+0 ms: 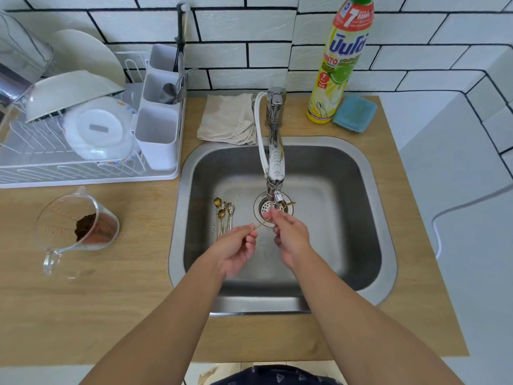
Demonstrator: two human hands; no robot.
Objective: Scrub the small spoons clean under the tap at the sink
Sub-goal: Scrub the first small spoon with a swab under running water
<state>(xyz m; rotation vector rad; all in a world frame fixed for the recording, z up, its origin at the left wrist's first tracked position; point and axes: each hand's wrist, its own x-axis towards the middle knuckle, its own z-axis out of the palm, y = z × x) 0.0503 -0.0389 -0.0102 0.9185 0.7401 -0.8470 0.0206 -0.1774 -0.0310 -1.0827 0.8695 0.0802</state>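
My left hand (236, 247) pinches the handle end of a gold spoon (263, 223) over the sink (372, 218); my right hand (290, 234), fingers curled, grips its middle under the tap (274, 162).

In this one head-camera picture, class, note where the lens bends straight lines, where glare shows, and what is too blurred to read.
Head view: wide-angle bending curves the tile wall and counter edge; glare streaks the tap and sink rim; the spoon held in both hands is thin and soft, its bowl blurred by the spout; the spare spoons lack fine detail.
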